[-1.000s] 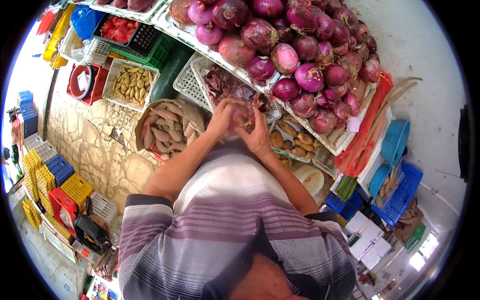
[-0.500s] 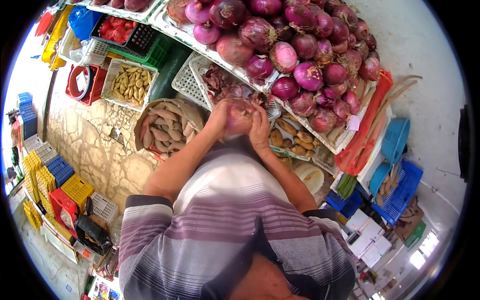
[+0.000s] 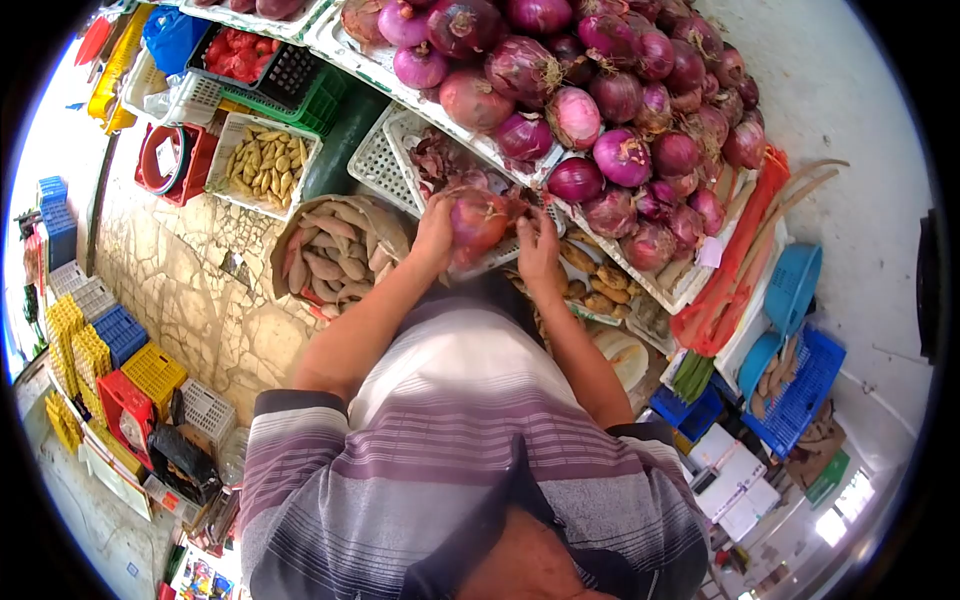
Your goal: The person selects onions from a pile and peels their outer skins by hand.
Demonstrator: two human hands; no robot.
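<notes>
A large red onion [image 3: 478, 222] is gripped from its left side by my left hand [image 3: 434, 240], with the fingers closed round it. My right hand [image 3: 541, 258] is just to the right of the onion, its fingers bent. A dark reddish piece of onion skin [image 3: 515, 208] shows at the fingertips of this hand, between them and the onion. Loose dry skins [image 3: 432, 160] lie in a white plastic crate [image 3: 400, 128] beyond the hands. The onion's underside and part of its left side are hidden.
A big heap of red onions [image 3: 620, 95] lies on white trays ahead and to the right. Sweet potatoes fill a sack [image 3: 285, 245] at the left. Brown tubers [image 3: 605, 290] lie in a tray at the right. A white crate [image 3: 222, 170] of yellowish tubers stands further left.
My right hand has moved off the onion to the right, with a bit of skin at its fingertips. The left hand still holds the onion, which shows more of its red side.
</notes>
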